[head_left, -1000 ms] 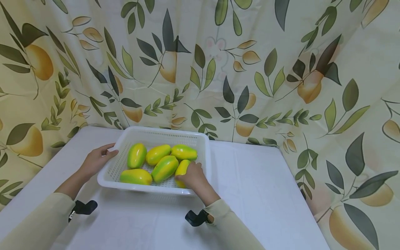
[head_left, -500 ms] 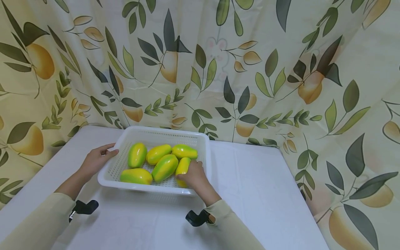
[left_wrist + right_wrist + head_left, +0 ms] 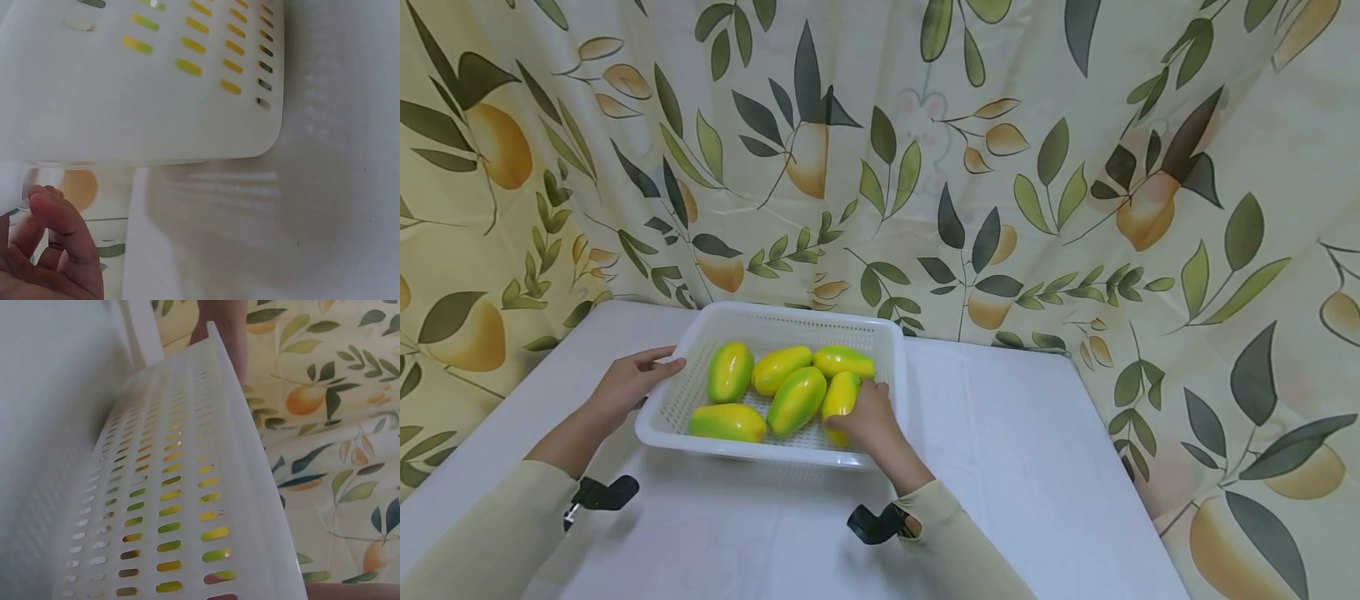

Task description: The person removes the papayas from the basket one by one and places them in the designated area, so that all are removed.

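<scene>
A white basket (image 3: 730, 451) sits on a white table (image 3: 1000, 467), low and left in the frame. The left hand (image 3: 631, 383) pinches its left edge. Just below the middle, the right hand (image 3: 872, 420) grips a yellow fruit (image 3: 841, 395) inside. Five more fruits (image 3: 797, 402) lie there too.

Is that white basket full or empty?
Partly filled: six yellow-green fruits are in the white basket, with bare space among them.

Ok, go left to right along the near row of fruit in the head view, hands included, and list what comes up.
Left hand → sideways fruit → slanted fruit → gripped fruit → right hand, which partly covers that last fruit.
</scene>
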`<state>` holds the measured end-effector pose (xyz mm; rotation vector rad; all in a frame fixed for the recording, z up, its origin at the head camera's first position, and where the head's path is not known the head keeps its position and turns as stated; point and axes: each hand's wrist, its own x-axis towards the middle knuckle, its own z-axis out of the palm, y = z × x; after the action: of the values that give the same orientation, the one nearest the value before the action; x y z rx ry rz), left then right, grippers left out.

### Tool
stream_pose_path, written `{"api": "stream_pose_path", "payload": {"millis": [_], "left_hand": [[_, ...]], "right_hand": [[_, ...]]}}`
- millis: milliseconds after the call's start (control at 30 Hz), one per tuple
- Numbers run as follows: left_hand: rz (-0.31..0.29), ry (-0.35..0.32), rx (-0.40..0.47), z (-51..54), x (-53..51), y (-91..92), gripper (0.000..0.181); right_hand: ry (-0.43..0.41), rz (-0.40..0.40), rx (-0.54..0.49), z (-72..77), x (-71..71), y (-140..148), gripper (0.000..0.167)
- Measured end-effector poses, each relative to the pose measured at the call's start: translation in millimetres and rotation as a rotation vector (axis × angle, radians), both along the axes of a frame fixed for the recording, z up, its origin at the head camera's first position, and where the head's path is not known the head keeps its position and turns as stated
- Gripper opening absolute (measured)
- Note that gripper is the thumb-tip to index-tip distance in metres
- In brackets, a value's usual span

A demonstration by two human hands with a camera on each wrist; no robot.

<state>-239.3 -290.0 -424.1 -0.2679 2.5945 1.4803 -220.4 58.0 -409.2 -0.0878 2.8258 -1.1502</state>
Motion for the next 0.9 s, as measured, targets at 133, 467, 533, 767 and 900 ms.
{"api": "stream_pose_path", "payload": {"millis": [133, 467, 533, 767, 900], "left_hand": [[-0.018, -0.013, 0.041, 0.2, 0.2, -2.0, 0.082], [-0.098, -0.053, 0.064, 6.2, -3.5, -7.5, 0.081], [-0.102, -0.066, 0.075, 7.2, -4.3, -8.1, 0.081], [-0.103, -0.083, 0.104, 6.2, -5.3, -9.7, 0.08], [-0.108, -0.093, 0.112, 5.4, -4.5, -10.5, 0.081]], "right_hand": [[-0.019, -0.006, -0.016, 0.5, -0.9, 0.0, 0.081], [-0.049, -0.02, -0.052, 1.7, -2.1, 1.6, 0.084], [-0.059, -0.025, -0.055, 2.9, -1.9, 1.9, 0.085], [-0.078, -0.025, -0.047, 4.1, -3.0, 2.5, 0.086], [-0.115, -0.016, -0.051, 5.3, -3.2, 3.2, 0.086]]}}
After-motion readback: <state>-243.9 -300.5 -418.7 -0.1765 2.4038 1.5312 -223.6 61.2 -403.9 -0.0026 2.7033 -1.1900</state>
